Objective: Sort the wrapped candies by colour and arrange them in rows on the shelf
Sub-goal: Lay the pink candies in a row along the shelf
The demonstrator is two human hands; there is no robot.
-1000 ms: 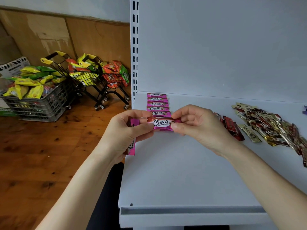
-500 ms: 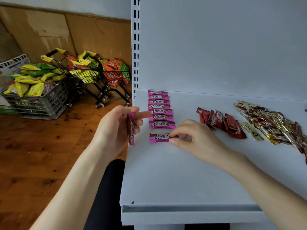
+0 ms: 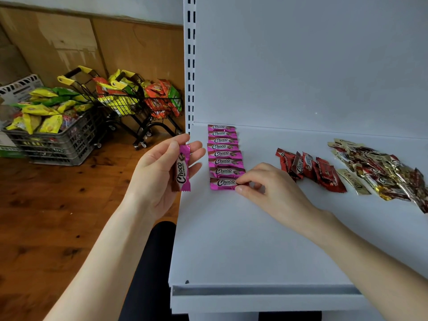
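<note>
A column of several pink Choco candies [image 3: 222,147] lies on the white shelf [image 3: 243,239], running from the back wall toward me. My right hand [image 3: 266,186] pinches the right end of the nearest pink candy [image 3: 223,183], which lies flat at the column's front end. My left hand [image 3: 159,172] holds another pink candy [image 3: 182,169] upright in the air, just left of the shelf's edge. A small group of red candies [image 3: 310,169] lies to the right of the column. Farther right is a heap of gold and dark red candies [image 3: 379,170].
A perforated white upright [image 3: 190,66] marks the shelf's left rear corner. On the wooden floor to the left stand a grey crate [image 3: 55,137] of snack bags and two small shopping carts [image 3: 129,103] with packets. The shelf's front lip [image 3: 261,291] is near me.
My right hand has slid the pink candy from the open shelf up against the front end of the column. My left hand has turned its candy to face me.
</note>
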